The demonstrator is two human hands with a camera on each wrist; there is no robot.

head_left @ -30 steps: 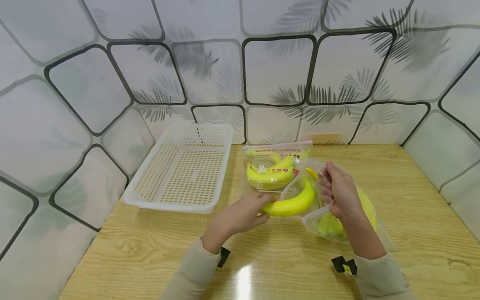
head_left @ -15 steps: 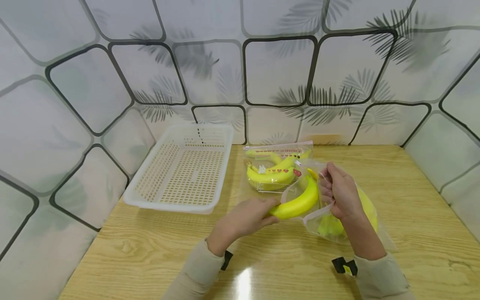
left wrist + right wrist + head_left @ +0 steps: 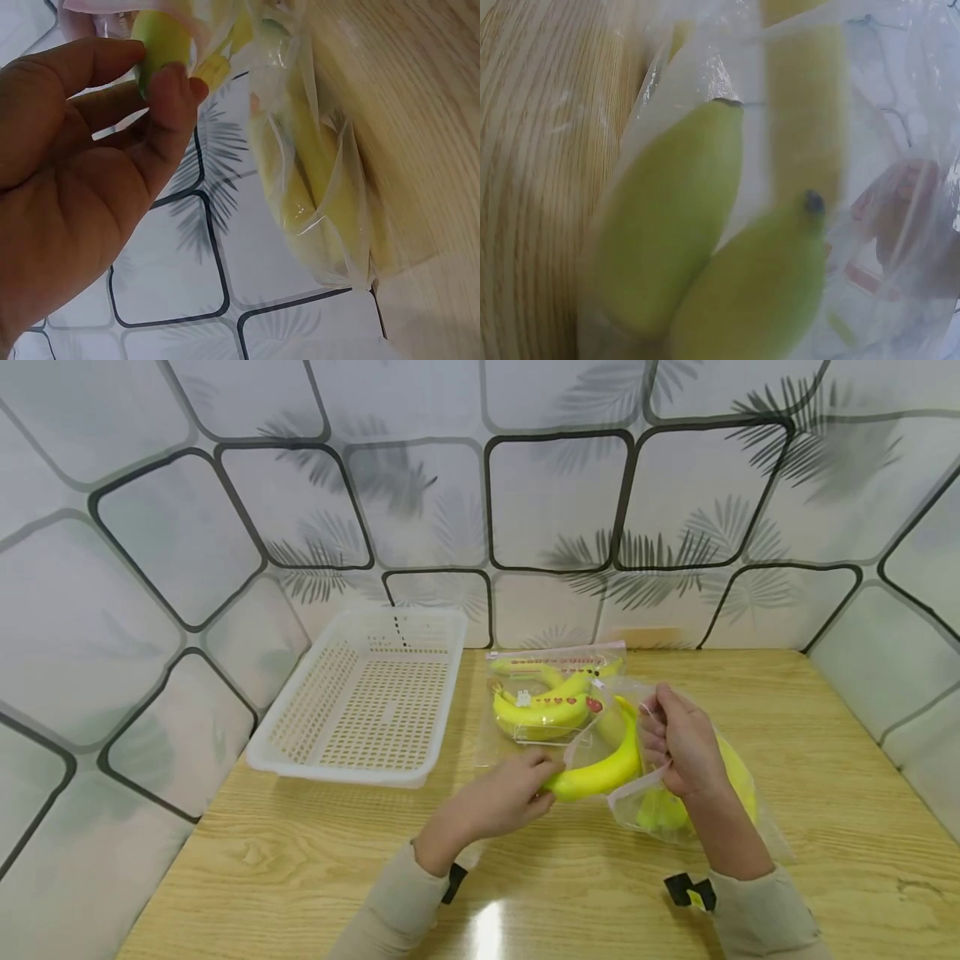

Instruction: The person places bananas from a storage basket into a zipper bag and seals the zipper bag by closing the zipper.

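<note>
My left hand (image 3: 498, 797) pinches one end of a yellow banana (image 3: 600, 774) between thumb and fingers. The banana's far end lies inside the mouth of a clear zip bag (image 3: 624, 794). Curled fingers of my right hand (image 3: 684, 745) grip that bag's edge and hold its mouth apart. More bananas lie in the bag beneath my right hand, two of them close up in the right wrist view as greenish-yellow bananas (image 3: 675, 225). In the left wrist view my left hand (image 3: 82, 165) has the banana's tip (image 3: 161, 46) at its fingertips.
Behind the held banana lies another clear zip bag (image 3: 555, 653) with printed hearts and several bananas (image 3: 540, 713) inside. A white perforated basket (image 3: 341, 772) stands to the left on the wooden table (image 3: 300, 868). A patterned backdrop (image 3: 555, 502) rises around the table's back and sides.
My left hand has moved right, taking the banana further into the bag's mouth. My right hand has stayed in place on the bag's edge.
</note>
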